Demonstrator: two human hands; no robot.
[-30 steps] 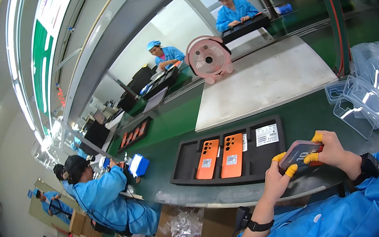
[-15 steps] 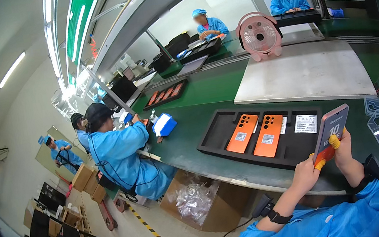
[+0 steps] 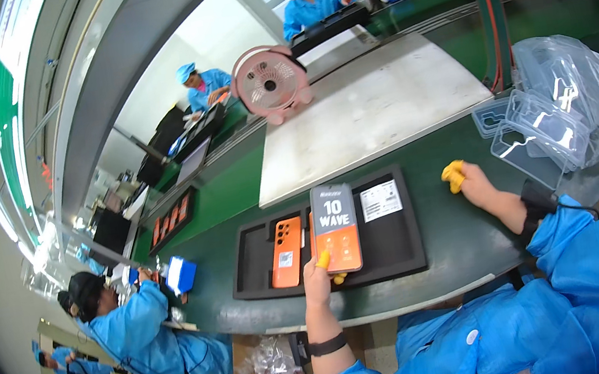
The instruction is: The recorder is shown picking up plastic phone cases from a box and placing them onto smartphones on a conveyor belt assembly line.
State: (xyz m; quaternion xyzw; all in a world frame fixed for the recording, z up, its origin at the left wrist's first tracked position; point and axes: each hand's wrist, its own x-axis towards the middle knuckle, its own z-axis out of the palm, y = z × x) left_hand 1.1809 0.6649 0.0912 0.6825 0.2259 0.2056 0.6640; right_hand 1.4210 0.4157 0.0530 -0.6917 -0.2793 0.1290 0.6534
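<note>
My left hand (image 3: 317, 280), with yellow finger covers, grips a smartphone (image 3: 338, 239) by its lower left side. The phone stands upright over a black foam tray (image 3: 251, 259), its grey-and-orange front toward me. In the tray lies an orange phone (image 3: 287, 254), back up with its camera lenses at the top. Another orange edge shows behind the held phone, mostly hidden. A white label sheet (image 3: 380, 200) lies in the tray's right part. Out to the right, above the green table, my right hand (image 3: 477, 187) has its yellow-covered fingers bunched together, apart from the phone. Nothing shows in it.
Clear plastic cases (image 3: 536, 127) and a plastic bag (image 3: 591, 81) sit at the right. Beyond the tray are a pale board (image 3: 373, 111) and a pink fan (image 3: 270, 84). Co-workers in blue sit at the left and far side. A dark tray of orange phones (image 3: 172, 220) stands farther left.
My view has turned right. My right hand has let go of the phone and moved off to the right. The left hand has brought the phone over the tray.
</note>
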